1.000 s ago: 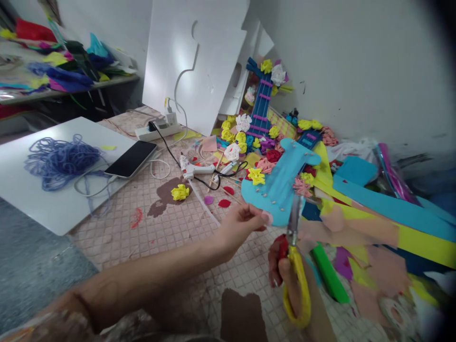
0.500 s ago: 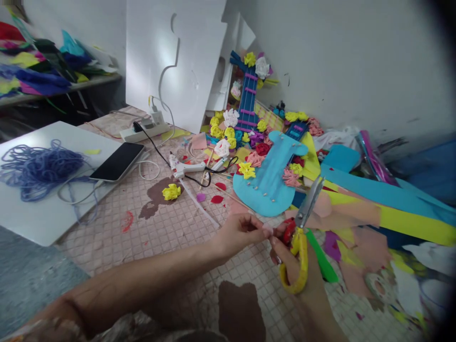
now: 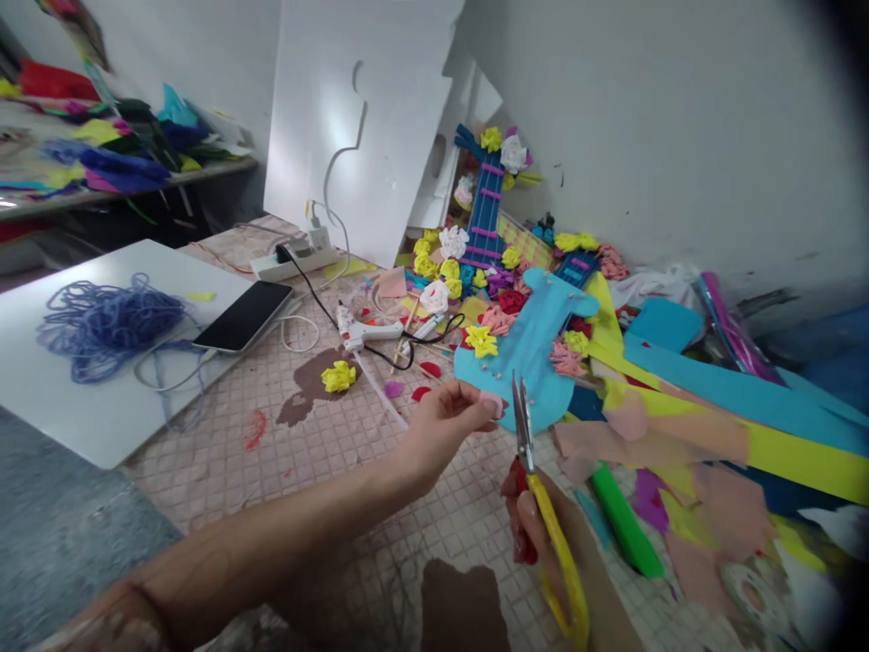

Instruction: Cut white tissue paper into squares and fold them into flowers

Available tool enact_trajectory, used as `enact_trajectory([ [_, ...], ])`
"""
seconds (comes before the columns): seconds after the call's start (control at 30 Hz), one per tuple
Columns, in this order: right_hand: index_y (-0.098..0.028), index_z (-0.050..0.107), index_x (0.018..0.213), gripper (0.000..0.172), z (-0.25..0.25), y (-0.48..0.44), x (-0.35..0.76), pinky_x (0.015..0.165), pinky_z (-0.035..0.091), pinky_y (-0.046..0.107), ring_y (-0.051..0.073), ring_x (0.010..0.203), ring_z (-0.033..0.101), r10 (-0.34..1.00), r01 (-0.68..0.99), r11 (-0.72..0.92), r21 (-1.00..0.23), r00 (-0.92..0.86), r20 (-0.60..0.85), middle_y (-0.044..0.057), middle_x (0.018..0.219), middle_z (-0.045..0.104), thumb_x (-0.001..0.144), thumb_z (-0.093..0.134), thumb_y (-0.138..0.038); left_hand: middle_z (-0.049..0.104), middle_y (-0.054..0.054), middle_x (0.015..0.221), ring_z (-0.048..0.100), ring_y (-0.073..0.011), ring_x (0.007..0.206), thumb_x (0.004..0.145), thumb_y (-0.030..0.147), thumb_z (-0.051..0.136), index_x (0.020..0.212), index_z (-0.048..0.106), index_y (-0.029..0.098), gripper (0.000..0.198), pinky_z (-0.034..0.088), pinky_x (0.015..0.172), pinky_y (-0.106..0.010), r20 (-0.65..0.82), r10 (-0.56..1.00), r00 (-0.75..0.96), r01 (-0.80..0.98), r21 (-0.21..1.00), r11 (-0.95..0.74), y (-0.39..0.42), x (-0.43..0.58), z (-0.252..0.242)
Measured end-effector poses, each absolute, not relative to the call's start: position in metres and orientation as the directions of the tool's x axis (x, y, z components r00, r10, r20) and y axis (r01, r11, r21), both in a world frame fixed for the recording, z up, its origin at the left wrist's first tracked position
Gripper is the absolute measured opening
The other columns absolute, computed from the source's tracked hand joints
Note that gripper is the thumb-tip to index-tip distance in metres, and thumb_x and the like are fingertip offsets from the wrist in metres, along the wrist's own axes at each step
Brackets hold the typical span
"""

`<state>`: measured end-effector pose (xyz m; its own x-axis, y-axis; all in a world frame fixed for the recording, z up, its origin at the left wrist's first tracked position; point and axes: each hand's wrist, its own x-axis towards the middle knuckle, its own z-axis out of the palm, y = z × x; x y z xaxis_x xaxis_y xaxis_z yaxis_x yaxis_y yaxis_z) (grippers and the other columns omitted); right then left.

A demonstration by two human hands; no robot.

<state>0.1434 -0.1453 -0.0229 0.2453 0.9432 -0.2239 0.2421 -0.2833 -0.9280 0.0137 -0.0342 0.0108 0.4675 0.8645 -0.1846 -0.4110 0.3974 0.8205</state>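
Note:
Between thumb and fingertips, my left hand [image 3: 452, 426] pinches a small pale pink piece of paper [image 3: 492, 404]. My right hand [image 3: 543, 525] holds scissors [image 3: 526, 430] with yellow and red handles, their blades pointing up and slightly parted. The blade tips are just right of the pink piece, apart from it. Behind both hands lies a light blue guitar-body shape [image 3: 526, 349], with a yellow paper flower [image 3: 482, 340] on its left edge.
A white glue gun [image 3: 370, 332] lies at the middle. A phone [image 3: 244, 315] and blue yarn [image 3: 112, 321] rest on a white board [image 3: 101, 412] at left. Paper scraps [image 3: 726, 498] and a green strip [image 3: 628, 525] lie at right. A power strip [image 3: 291, 264] stands behind.
My hands have moved apart, the left keeping the pink piece. The scissors have turned from leaning right to nearly upright, with the right hand lower. The view has shifted slightly.

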Motion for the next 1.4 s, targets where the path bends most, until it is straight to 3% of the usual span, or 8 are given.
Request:
enact_trajectory([
  [0.1, -0.021, 0.051, 0.075, 0.036, -0.026, -0.145, 0.140, 0.034, 0.033, 0.019, 0.008, 0.037, 0.037, 0.923, 0.207, -0.348, -0.914, 0.249, -0.295, -0.007, 0.047, 0.039, 0.075, 0.051, -0.057, 0.064, -0.004, 0.082, 0.060, -0.0113, 0.075, 0.070, 0.032, 0.071, 0.074, 0.053, 0.012, 0.027, 0.049, 0.073, -0.027, -0.182, 0.879, 0.440, -0.412, 0.829, 0.378, -0.035, 0.014, 0.012],
  [0.4, -0.021, 0.049, 0.071, 0.041, -0.030, -0.144, 0.132, 0.034, 0.030, 0.019, 0.007, 0.039, 0.032, 0.912, 0.235, -0.357, -0.904, 0.296, -0.284, -0.006, 0.053, 0.039, 0.073, 0.052, -0.062, 0.063, -0.003, 0.079, 0.059, -0.0096, 0.069, 0.072, 0.028, 0.069, 0.075, 0.051, 0.012, 0.024, 0.050, 0.070, -0.027, -0.168, 0.890, 0.424, -0.452, 0.812, 0.368, -0.036, 0.013, 0.015],
  [1.13, -0.021, 0.050, 0.078, 0.037, -0.034, -0.144, 0.139, 0.036, 0.037, 0.021, 0.010, 0.039, 0.042, 0.951, 0.415, -0.290, -0.862, 0.227, -0.211, -0.004, 0.051, 0.046, 0.078, 0.047, -0.058, 0.063, -0.004, 0.079, 0.059, -0.0090, 0.069, 0.076, 0.024, 0.065, 0.076, 0.052, 0.011, 0.019, 0.049, 0.070, -0.027, -0.148, 0.910, 0.388, -0.478, 0.812, 0.336, -0.038, 0.017, 0.010],
  [1.4, -0.021, 0.050, 0.077, 0.035, -0.030, -0.143, 0.134, 0.037, 0.037, 0.020, 0.009, 0.040, 0.039, 0.928, 0.311, -0.343, -0.886, 0.257, -0.269, -0.005, 0.052, 0.044, 0.075, 0.054, -0.055, 0.063, -0.004, 0.078, 0.060, -0.0088, 0.067, 0.075, 0.023, 0.066, 0.075, 0.054, 0.010, 0.018, 0.050, 0.070, -0.026, -0.153, 0.909, 0.387, -0.502, 0.792, 0.347, -0.037, 0.017, 0.010],
])
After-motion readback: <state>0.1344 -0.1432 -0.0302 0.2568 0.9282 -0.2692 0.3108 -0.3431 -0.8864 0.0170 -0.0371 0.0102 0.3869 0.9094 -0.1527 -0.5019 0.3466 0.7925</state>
